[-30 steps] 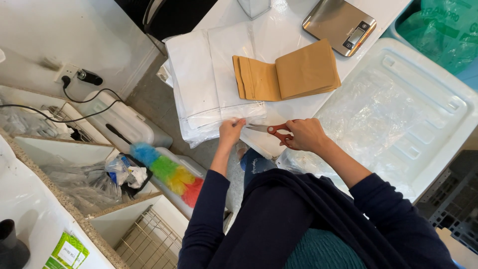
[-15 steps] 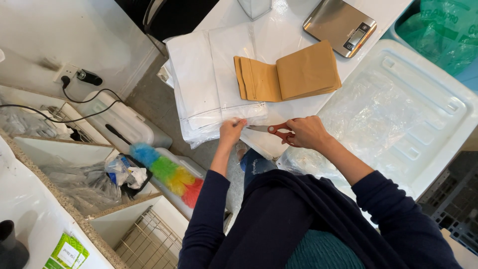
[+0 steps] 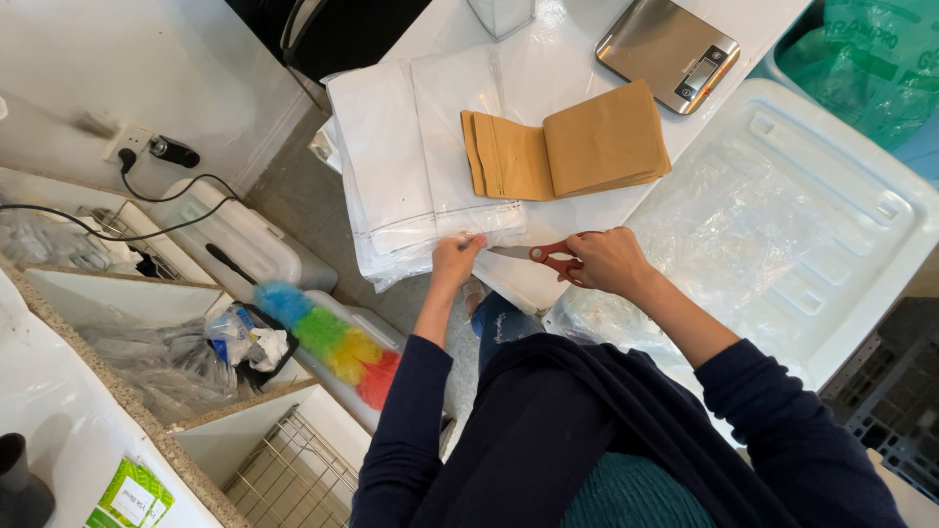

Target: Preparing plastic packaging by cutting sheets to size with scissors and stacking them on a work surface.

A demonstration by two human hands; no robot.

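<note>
At the tabletop (image 3: 587, 210) edge, the left hand (image 3: 456, 262) pinches the white bags (image 3: 411, 166) while the right hand (image 3: 608, 262) grips red scissors (image 3: 548, 256), mid-cut; continuing needs steady blade alignment.

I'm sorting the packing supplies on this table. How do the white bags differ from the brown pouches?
The white bags are larger, long and pale; the brown pouches are shorter and tan. The white bags overhang the table's near edge, where the left hand pinches them; the brown pouches lie untouched further in. The right hand holds red-handled scissors at the white bags. Both are flat stacks.
</note>
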